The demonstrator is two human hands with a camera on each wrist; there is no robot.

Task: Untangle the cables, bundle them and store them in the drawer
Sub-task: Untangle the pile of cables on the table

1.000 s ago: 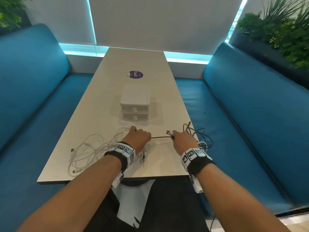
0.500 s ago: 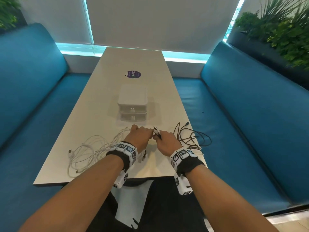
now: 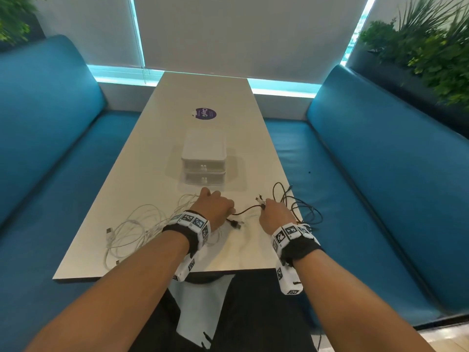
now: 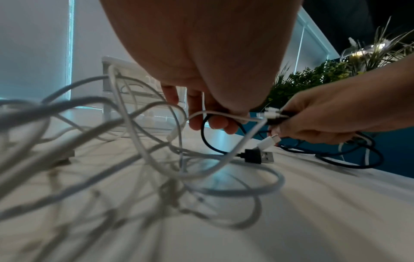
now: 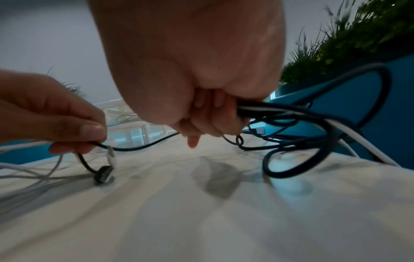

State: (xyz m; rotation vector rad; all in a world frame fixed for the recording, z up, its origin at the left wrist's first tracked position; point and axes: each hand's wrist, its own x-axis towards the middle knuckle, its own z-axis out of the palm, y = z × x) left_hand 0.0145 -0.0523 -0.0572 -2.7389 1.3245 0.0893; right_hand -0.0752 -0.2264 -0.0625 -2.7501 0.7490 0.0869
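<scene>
The left hand (image 3: 214,207) and the right hand (image 3: 273,214) hovered low over the near end of the counter (image 3: 142,174), a short way apart. A black cable (image 3: 247,211) sagged between them, each hand pinching it, and its plug (image 3: 237,225) lay on the counter just below the left hand. Loose white cables (image 3: 134,229) sprawled to the left of the left wrist; more black cable loops (image 3: 302,207) spilled toward the counter's right edge. Just beyond the hands stood a white two-drawer box (image 3: 203,158), both drawers closed, with a purple sticker (image 3: 206,113) farther back.
</scene>
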